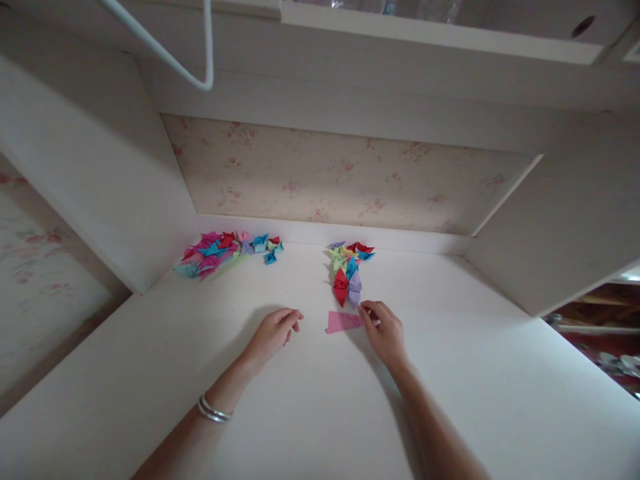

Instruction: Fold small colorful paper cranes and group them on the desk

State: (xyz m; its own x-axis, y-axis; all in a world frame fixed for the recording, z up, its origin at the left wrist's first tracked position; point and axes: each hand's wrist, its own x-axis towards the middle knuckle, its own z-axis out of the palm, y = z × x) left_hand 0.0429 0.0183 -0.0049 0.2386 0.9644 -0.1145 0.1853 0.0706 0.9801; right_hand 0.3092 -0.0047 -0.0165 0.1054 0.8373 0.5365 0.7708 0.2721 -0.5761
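My right hand is at the right end of a flat pink paper piece, covering part of it. Its thumb and forefinger come together by the lower tip of a lavender folded-paper piece; whether they grip it is unclear. A red folded-paper piece lies beside the lavender one. Further back in this group sit blue, yellow-green and red pieces. Left of the pink paper, my left hand hovers with loosely bent fingers slightly apart, nothing visible in them. A silver bracelet circles that wrist.
A second heap of colourful folded papers lies at the back left, with a small blue piece at its right side. White side panels flank the white tabletop. A shelf and a bent white rod hang overhead.
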